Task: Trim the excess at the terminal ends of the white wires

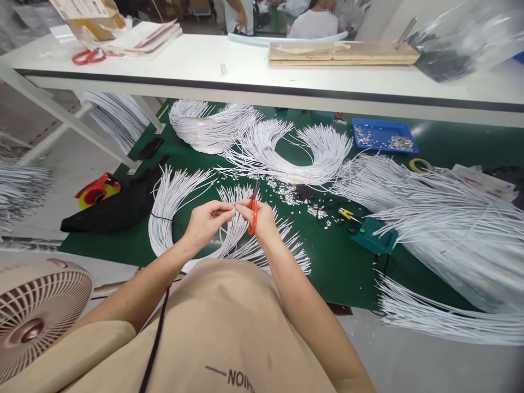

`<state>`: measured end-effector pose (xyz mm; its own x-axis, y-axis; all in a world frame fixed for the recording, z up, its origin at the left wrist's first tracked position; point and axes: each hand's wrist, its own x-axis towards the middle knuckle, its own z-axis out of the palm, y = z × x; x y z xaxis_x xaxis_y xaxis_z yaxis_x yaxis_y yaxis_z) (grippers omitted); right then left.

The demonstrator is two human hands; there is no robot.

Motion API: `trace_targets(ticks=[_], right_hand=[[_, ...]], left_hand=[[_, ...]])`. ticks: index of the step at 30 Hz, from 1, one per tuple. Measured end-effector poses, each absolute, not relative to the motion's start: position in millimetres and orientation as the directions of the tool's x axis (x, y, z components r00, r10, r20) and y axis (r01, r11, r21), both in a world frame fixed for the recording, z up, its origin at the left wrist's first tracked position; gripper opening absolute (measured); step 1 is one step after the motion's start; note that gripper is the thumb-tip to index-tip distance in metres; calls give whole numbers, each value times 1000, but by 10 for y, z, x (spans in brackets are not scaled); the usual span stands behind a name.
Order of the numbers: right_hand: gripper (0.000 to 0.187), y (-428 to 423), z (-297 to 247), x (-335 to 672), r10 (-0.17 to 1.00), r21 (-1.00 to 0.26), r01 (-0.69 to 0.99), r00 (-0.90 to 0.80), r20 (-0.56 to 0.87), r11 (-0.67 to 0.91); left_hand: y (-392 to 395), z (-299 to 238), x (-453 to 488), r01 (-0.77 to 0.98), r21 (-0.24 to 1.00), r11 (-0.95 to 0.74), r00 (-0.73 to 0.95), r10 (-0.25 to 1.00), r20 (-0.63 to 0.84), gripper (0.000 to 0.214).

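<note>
My left hand point(204, 221) pinches the end of a thin white wire point(229, 207) between thumb and fingers. My right hand point(262, 218) is closed round a small pair of red-handled snips point(254, 210), blades pointing up and away, right beside the wire's end. Both hands hover over a fanned bundle of white wires point(180, 196) lying on the green mat point(335, 256). Small cut scraps point(286, 191) are scattered just beyond the hands.
More white wire bundles point(286, 147) and a large pile point(450, 218) cover the mat. A blue tray point(382, 136) holds small metal parts. Also here: a teal box point(374, 234), yellow-handled tool point(347, 214), tape roll point(421, 165), fan point(36, 311), white shelf point(245, 71) overhead.
</note>
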<state>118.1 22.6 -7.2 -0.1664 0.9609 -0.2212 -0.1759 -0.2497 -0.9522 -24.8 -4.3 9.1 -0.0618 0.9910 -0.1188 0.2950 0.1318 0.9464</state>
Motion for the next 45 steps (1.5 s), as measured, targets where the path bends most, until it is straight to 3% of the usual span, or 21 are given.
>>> trace_targets(ticks=[9, 14, 18, 23, 27, 30, 35, 38, 41, 45], right_hand=[[18, 162, -111, 1127, 935, -855, -377, -155, -319, -355], [17, 151, -160, 1065, 921, -795, -465, -171, -351, -390], [19, 177, -124, 1081, 936, -864, -362, -79, -344, -348], [26, 192, -46, 1161, 960, -948, -196, 77, -269, -250], [30, 163, -12, 1171, 988, -975, -175, -87, -125, -139], [26, 158, -44, 1143, 980, -975, -163, -156, -125, -150], [27, 149, -55, 1162, 985, -983, -90, 40, -166, -162], [30, 111, 32, 1193, 980, -993, 118, 195, 28, 5], [26, 81, 118, 1169, 983, -938, 311, 54, 177, 152], [18, 110, 136, 1101, 954, -885, 438, -298, 20, 156]], left_hand=[[-40, 102, -225, 211, 970, 125, -42, 992, -119, 30], [-41, 101, -196, -31, 965, 261, 110, 960, -257, 38], [-42, 123, -188, -134, 939, 317, 190, 938, -290, 45], [-22, 144, -223, -71, 949, 307, 168, 942, -292, 49], [6, 126, -243, -44, 960, 277, 142, 953, -268, 50], [14, 107, -240, -40, 962, 269, 145, 954, -261, 49], [-2, 82, -286, -93, 940, 327, 148, 938, -312, 49], [-12, 50, -334, -105, 910, 402, 214, 902, -374, 53], [-9, 26, -334, -86, 906, 415, 253, 888, -384, 58], [5, 40, -285, 45, 942, 334, 244, 910, -334, 78]])
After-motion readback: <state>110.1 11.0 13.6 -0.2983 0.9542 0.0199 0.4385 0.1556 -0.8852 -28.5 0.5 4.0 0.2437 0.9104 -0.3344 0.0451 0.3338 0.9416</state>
